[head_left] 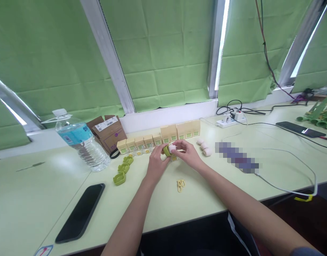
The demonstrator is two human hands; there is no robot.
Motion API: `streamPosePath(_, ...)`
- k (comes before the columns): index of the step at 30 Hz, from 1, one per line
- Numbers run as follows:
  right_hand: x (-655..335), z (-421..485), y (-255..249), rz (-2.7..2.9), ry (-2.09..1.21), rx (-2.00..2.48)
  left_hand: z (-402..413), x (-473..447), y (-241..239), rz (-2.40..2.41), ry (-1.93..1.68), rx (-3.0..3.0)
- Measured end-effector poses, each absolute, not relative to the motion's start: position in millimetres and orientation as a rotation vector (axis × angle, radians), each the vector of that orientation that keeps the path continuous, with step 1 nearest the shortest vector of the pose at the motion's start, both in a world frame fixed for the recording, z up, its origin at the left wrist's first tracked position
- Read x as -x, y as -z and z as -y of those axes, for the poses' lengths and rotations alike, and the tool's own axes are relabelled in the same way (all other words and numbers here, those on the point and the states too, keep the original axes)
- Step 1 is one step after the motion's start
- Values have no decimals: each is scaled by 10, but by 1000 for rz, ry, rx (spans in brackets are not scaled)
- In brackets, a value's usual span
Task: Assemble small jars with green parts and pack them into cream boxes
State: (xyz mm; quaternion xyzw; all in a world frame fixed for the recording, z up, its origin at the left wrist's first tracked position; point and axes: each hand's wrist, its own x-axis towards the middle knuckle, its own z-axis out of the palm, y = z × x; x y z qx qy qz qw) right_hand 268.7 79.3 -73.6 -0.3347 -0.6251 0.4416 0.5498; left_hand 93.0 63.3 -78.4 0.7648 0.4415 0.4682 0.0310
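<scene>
Above the table's middle, my left hand [156, 161] grips a small green holder [166, 150], fingers curled around it. My right hand [189, 153] pinches a pale pink, rounded piece [172, 148] against the holder's right side. How far the two parts fit together is hard to make out. Just below them is a clear piece with a yellow spot [174, 158]. Several similar green holders [119, 179] lie in a row to the left, and several pink pieces [204, 147] to the right. Nearer to me lie yellow loops [180, 185].
Behind the hands stands a row of small cream boxes [139, 143]. A big water bottle [83, 142] and a brown carton [110, 133] are at left, a black phone [80, 213] front left. A power strip [231, 120], cables and another phone [300, 129] lie right.
</scene>
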Motion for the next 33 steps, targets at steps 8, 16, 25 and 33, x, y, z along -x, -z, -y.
streamPosePath(8,-2703,-833,798,1496,-1104,752,-649,-887,821,-1347,-1428,-2398)
streamPosePath(16,-2657,-793,794,1542,-1050,745,-604,-911,771,-1313,-1394,-2375)
streamPosePath(25,-2728,-745,739,1690,-754,771,-518,-992,724,-1277,-1344,-2190)
streamPosePath(33,-2688,-732,748,1773,-643,750,-572,-984,711,-1271,-1367,-1987)
